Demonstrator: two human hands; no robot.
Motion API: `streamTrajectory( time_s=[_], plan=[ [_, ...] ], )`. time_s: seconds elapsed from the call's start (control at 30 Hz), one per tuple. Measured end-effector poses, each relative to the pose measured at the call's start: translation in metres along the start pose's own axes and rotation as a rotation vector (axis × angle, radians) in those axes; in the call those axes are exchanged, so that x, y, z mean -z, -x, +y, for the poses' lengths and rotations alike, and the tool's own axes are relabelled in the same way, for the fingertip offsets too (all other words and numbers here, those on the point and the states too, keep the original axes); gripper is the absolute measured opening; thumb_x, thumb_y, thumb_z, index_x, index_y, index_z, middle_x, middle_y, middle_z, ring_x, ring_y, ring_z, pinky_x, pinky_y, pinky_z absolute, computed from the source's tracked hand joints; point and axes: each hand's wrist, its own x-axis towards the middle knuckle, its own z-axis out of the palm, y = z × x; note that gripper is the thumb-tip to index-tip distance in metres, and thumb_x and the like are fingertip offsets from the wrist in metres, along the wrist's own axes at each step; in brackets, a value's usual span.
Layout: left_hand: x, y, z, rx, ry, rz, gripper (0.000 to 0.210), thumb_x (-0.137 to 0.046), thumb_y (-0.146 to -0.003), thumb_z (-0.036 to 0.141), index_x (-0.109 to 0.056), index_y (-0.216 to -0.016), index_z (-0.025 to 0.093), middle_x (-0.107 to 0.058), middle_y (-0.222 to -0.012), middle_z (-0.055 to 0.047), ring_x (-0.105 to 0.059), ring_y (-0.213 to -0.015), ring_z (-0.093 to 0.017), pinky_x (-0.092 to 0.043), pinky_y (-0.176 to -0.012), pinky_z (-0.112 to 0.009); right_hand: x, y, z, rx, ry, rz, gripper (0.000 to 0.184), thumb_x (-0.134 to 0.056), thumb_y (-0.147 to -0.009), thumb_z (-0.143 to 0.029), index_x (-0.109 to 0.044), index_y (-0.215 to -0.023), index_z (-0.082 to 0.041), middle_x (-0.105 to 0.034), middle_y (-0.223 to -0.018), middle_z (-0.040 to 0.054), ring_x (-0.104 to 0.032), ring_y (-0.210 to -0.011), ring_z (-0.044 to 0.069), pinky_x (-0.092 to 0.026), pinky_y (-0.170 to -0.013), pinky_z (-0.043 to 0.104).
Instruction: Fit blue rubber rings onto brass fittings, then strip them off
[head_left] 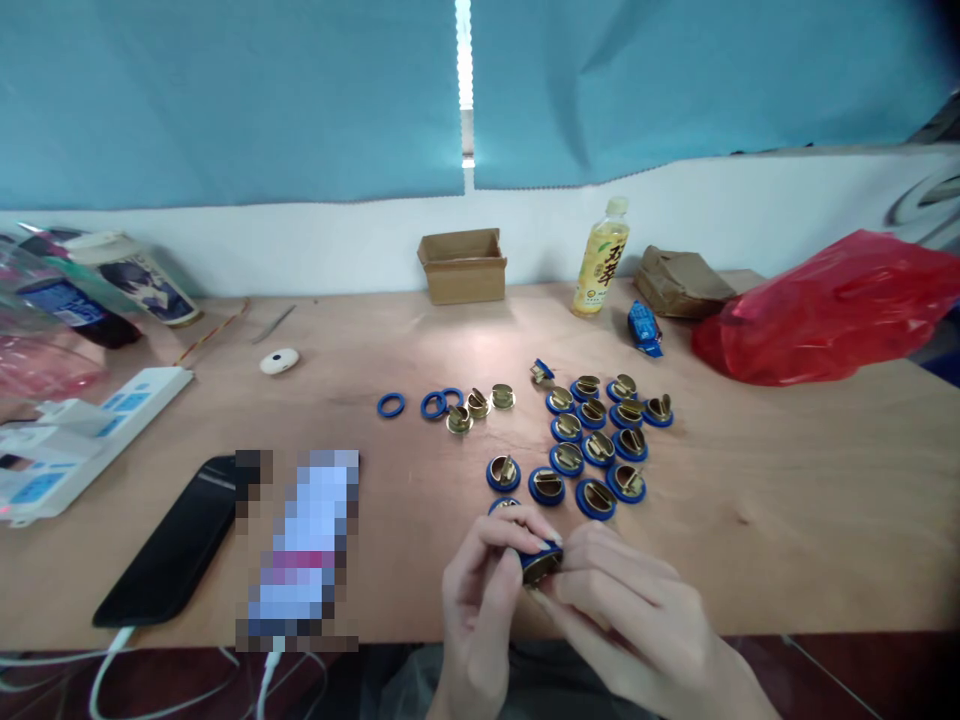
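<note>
Near the table's front edge, my left hand [487, 595] and my right hand [637, 610] hold one round brass-coloured fitting with a blue rim [541, 563] between them. The left fingers and thumb pinch its left side; the right fingers close on its right side, partly hiding it. Just beyond lie several similar blue-rimmed fittings [598, 448], most with a raised metal flap on top. One of them [504, 506] is partly hidden behind my left hand. Farther left are several brass pieces without a rim [460, 419] and loose blue rings [391, 405].
A black phone [169, 545] and a pixelated phone [304, 550] lie on cables at left, near a white power strip [90, 440]. At the back stand a small cardboard box [463, 268] and a yellow drink bottle [601, 260]. A red plastic bag [825, 315] sits at right.
</note>
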Motion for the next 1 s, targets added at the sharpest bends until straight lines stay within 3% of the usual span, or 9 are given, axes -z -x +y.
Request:
streamTrajectory(
  time_s=[0.43, 0.63, 1.0],
  plan=[
    [0.0022, 0.0039, -0.0047, -0.004, -0.026, -0.009, 0.019, -0.047, -0.096, 0.021, -0.066, -0.094, 0.022, -0.064, -0.1, -0.006, -0.06, -0.098, -0.019, -0.046, -0.087, -0.028, 0.0038, 0.0038, 0.002, -0.056, 0.003, -0.079, 0.018, -0.054, -0.089, -0.003, -0.057, -0.076, -0.016, -0.057, -0.069, 0.0015, -0.051, -0.067, 0.012, -0.048, -0.068, 0.027],
    [0.0045, 0.0042, -0.0064, -0.011, -0.041, -0.012, 0.018, -0.049, -0.096, 0.022, -0.067, -0.092, 0.021, -0.063, -0.097, -0.006, -0.061, -0.096, -0.018, -0.046, -0.086, -0.027, 0.0041, 0.0004, 0.0017, -0.068, 0.009, -0.082, 0.023, -0.05, -0.092, -0.006, -0.057, -0.072, -0.015, -0.051, -0.067, 0.0009, -0.047, -0.064, 0.012, -0.042, -0.06, 0.025],
    [0.0011, 0.0067, -0.0058, -0.042, -0.072, 0.041, 0.017, -0.053, -0.093, 0.021, -0.07, -0.092, 0.02, -0.067, -0.098, -0.007, -0.062, -0.097, -0.019, -0.049, -0.089, -0.029, 0.0077, 0.0028, 0.0043, -0.091, -0.023, -0.106, 0.025, -0.049, -0.093, -0.008, -0.059, -0.072, -0.016, -0.056, -0.069, 0.0013, -0.05, -0.066, 0.012, -0.043, -0.059, 0.025]
  ],
)
